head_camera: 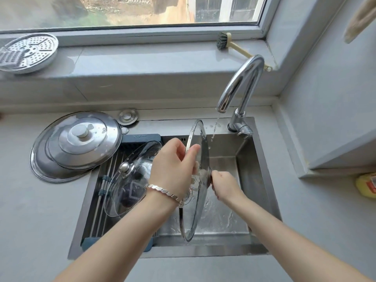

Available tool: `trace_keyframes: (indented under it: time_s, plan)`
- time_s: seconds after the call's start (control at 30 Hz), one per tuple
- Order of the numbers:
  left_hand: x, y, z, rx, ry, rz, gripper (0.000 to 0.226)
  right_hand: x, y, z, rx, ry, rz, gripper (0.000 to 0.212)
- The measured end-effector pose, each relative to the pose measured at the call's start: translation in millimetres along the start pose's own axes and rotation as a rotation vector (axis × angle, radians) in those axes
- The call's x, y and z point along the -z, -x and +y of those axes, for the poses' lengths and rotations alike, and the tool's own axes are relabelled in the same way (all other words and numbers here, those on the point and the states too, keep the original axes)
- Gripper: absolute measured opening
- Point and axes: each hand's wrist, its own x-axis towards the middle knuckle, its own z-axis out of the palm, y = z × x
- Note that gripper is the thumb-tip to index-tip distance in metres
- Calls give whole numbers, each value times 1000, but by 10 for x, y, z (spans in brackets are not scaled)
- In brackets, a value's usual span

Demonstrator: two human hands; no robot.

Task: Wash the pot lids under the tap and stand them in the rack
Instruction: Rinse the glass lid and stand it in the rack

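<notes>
Washing was under way. The left hand (173, 165) gripped the glass lid (195, 216) by its rim and the right hand (223, 186) pinched its knob. The lid stood on edge over the sink (254, 180), just beside the trickle from the tap (242, 82). Next, I think, it needed standing in the rack (101, 200).

Perforated steamer tray (30, 51) sat on the windowsill (142, 58), dish brush (223, 40) lay further right, and a yellow bottle (366, 185) was tucked at the counter's right edge.
</notes>
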Motion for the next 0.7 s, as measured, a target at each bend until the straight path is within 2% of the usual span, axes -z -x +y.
trace_keyframes:
  time_s: [0.17,0.27,0.47,0.6,0.7]
  plan:
    - [104,75,16,-98,107,-162,31,77,66,20,12,-19,219,44]
    - [198,110,-234,-104,4,-215,25,108,93,40,5,-75,249,42]
    - [518,292,-793,75,-118,-130,19,142,155,50,19,-180,260,35]
    - [770,370,-1006,172,-162,-57,19,129,169,59,19,-72,251,40]
    - [932,375,-1095,196,-158,-19,19,61,221,-2,121,55,279,48]
